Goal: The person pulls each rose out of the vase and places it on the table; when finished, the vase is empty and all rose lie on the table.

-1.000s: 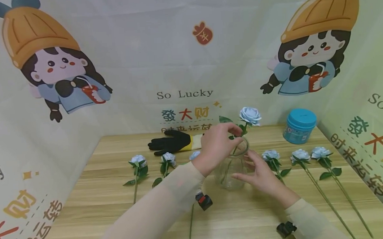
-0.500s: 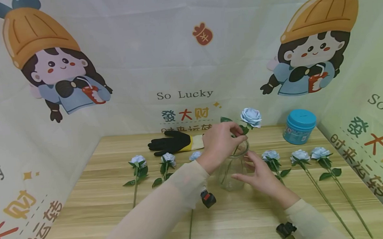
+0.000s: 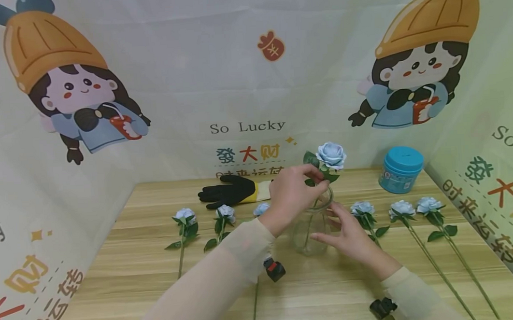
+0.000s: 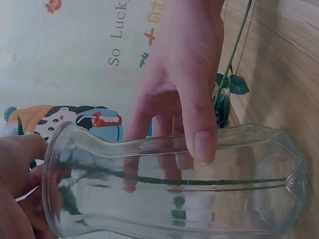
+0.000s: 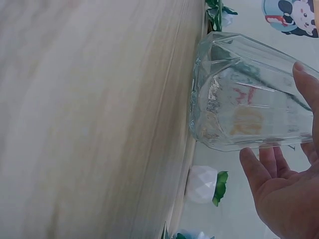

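Note:
A clear glass vase [image 3: 305,230] stands upright on the wooden table. In its mouth is a blue artificial rose [image 3: 331,156], whose stem runs down inside the glass in the left wrist view. My left hand [image 3: 295,192] pinches that rose just below the bloom, at the vase's rim; its fingertips are partly hidden. Lower down, my right hand [image 3: 352,234] holds the vase's right side, thumb in front and fingers behind. The right wrist view also has this right hand [image 5: 291,194] around the glass vase [image 5: 249,99].
Blue roses lie both left [image 3: 185,216] and right [image 3: 402,209] of the vase, stems towards the front. A black glove [image 3: 229,190] with a yellow band lies at the back. A blue lidded tub [image 3: 400,169] stands back right. Printed cloth [image 3: 183,86] hangs behind the table.
The rose in my left hand has turned, and its bloom has shifted slightly left and up. My left hand moved a little right, then back left. The right hand and vase stay nearly still.

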A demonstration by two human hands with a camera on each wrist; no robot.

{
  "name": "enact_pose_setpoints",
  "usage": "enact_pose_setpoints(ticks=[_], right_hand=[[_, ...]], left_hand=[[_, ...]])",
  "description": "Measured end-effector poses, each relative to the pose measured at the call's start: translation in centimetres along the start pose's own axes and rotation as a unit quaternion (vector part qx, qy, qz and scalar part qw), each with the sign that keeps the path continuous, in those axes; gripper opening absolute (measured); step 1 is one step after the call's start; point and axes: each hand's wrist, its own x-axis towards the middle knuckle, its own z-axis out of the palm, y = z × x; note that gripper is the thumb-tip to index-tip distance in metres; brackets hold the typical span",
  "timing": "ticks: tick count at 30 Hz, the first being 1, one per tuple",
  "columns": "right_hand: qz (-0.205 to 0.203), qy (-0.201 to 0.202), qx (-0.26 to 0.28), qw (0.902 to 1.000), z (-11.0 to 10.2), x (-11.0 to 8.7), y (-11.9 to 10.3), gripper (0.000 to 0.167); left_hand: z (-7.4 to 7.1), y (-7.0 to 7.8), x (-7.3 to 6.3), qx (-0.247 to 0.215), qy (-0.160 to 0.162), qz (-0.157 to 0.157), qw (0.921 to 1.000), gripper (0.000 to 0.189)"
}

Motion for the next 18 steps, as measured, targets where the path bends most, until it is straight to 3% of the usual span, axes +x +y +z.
enact_pose_setpoints(ticks=[9, 18], right_hand=[[0.0, 0.002, -0.004, 1.0, 0.1, 0.1, -0.1, 0.076], [0.008, -0.003, -0.003, 1.0, -0.1, 0.1, -0.3, 0.077]], left_hand=[[-0.3, -0.8, -0.3, -0.123, 0.04, -0.003, 0.9916, 0.01], [-0.8, -1.7, -0.3, -0.251, 0.059, 0.023, 0.9659, 0.013]])
